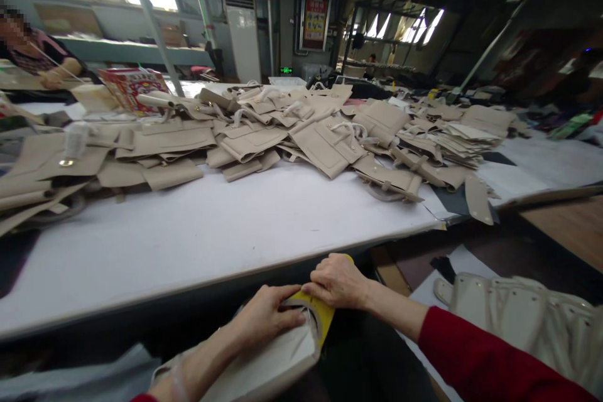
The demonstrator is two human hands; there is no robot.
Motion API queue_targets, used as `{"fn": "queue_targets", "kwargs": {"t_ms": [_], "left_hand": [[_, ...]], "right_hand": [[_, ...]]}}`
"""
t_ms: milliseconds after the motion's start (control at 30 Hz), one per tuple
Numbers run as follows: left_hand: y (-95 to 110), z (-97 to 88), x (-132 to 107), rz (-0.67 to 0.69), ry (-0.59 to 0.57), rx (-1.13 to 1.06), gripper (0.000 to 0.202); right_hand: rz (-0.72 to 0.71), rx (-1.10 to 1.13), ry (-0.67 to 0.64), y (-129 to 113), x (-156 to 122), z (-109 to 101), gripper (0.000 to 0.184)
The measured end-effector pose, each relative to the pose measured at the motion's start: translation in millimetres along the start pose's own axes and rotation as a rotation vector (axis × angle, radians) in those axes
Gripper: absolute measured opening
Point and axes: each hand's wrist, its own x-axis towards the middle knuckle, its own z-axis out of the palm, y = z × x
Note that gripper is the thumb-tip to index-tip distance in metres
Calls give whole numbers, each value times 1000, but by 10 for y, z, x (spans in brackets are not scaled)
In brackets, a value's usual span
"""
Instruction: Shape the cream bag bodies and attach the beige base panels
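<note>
At the bottom centre, a pale beige leather bag piece (264,367) lies in front of me, with a yellow curved part (324,319) at its upper right edge. My left hand (268,320) grips the bag's top edge, its fingers curling over beside a dark opening. My right hand (336,281) is closed around the upper end of the yellow part, its thumb pointing toward my left hand. What the yellow part belongs to is hidden. Both hands are just below the near edge of the white-topped table (202,239).
Beige bag panels (325,141) with handles lie heaped across the table. Pale flap pieces (513,317) are stacked at the lower right. A red patterned box (134,89) stands at the back left, near another person (44,63). A grey pole (151,22) rises behind the heap.
</note>
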Motion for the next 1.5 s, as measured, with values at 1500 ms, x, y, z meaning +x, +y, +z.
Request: {"fn": "queue_targets", "kwargs": {"t_ms": [1500], "left_hand": [[2,-168,-201,1,89,180,41]], "right_hand": [[134,-147,-90,-335,-53,381,55]]}}
